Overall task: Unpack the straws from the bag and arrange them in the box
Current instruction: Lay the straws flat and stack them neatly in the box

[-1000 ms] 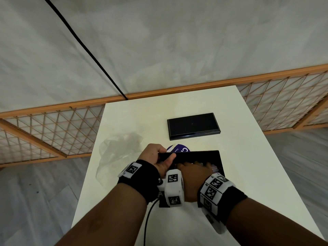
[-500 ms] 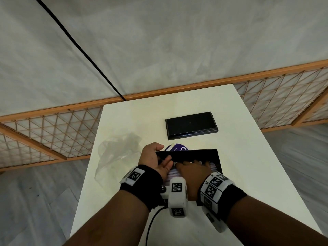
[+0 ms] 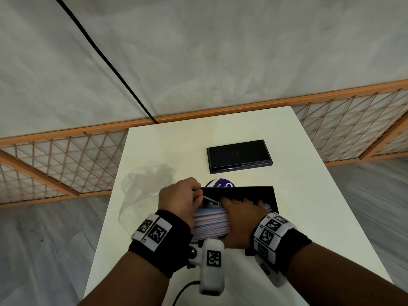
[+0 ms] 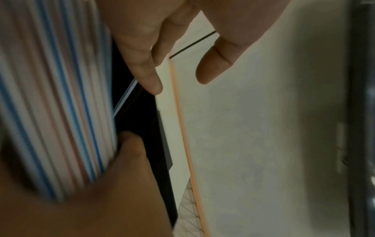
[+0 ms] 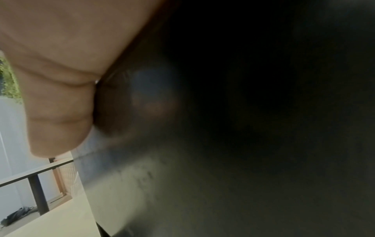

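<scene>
The open black box [image 3: 242, 192] lies on the white table [image 3: 313, 228] in front of me, filled with striped pink and blue straws [image 3: 209, 223]. My right hand [image 3: 240, 205] lies flat on the straws with straight fingers, pressing them down. At the box's left end, my left hand [image 3: 195, 194] is curled and pinches a single straw [image 3: 209, 198] that slants above the others. In the left wrist view the thumb [image 4: 129, 160] leans on the straw bundle [image 4: 50, 96], and the single straw [image 4: 124, 97] runs under a fingertip. The right wrist view is mostly dark.
The crumpled clear plastic bag [image 3: 145, 188] lies left of the box. The black box lid [image 3: 238, 156] sits further back on the table. A round purple label [image 3: 221, 184] peeks out behind the box. A wooden lattice rail [image 3: 66, 164] borders the table's far side.
My left hand has let go of the box's left edge and now pinches one straw. The right hand has stayed flat on the straws, and more of them show.
</scene>
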`<state>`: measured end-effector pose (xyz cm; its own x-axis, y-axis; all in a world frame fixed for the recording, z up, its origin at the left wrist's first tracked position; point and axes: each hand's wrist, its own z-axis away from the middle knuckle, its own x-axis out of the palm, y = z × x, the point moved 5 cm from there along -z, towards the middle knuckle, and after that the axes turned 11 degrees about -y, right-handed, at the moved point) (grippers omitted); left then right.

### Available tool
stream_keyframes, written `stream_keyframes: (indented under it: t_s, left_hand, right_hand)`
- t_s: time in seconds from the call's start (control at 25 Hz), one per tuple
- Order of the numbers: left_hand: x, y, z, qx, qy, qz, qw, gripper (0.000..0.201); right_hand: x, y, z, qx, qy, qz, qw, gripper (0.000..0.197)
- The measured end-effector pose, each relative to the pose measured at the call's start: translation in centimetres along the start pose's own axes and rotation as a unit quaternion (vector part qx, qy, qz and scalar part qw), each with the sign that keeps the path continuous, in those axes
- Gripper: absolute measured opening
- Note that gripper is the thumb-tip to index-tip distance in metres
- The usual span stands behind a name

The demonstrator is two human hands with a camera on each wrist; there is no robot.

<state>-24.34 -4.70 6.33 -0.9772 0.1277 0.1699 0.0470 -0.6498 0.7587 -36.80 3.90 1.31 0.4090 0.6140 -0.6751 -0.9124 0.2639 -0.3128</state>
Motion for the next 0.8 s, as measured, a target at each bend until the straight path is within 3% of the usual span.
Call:
stream_keyframes:
  t_s: [0.08,0.2,0.36,0.44,0.56,0.64,0.72,0.8]
  left_hand:
    - [-1.0,1.4,0.4,0.058,0.008,-0.035,0.998,0.002]
    - [-2.9,2.5,0.8,0.109,0.035,-0.084,0.99,0.025]
    - [-5.2,3.3,0.5,0.151,0.082,-0.194,0.966,0.012]
    - [-5.6,3.6,0.2,0.155,0.096,-0.247,0.952,0.016]
    - [-6.4,3.9,-0.1,0.134,0.106,-0.232,0.958,0.034]
    - [-7.3,4.0,-0.8,0.114,0.098,-0.266,0.952,0.036]
    - [-7.2,3.8,-1.6,0.103,0.05,-0.416,0.902,0.015]
    - [-6.2,3.2,-1.8,0.117,-0.013,-0.563,0.818,0.011]
  right_hand:
    - [-0.1,-0.1,-0.1,0.003,-0.015,-0.002,1.0,0.112]
    - [-0.3,-0.4,-0.4,0.003,-0.031,0.003,0.999,0.12]
    - [-0.5,-1.4,-0.3,0.002,-0.039,0.005,0.999,0.116]
    - [-0.6,-1.7,-0.3,0.001,-0.037,0.006,0.999,0.109]
    - [-0.7,-2.0,-0.3,0.003,-0.045,0.002,0.999,0.101]
    - [-0.7,-1.9,-0.3,0.009,-0.045,0.004,0.999,0.098]
    - [-0.6,-1.8,-0.4,0.019,-0.036,0.012,0.999,0.097]
    - [-0.6,-1.8,-0.5,0.027,-0.032,0.017,0.999,0.099]
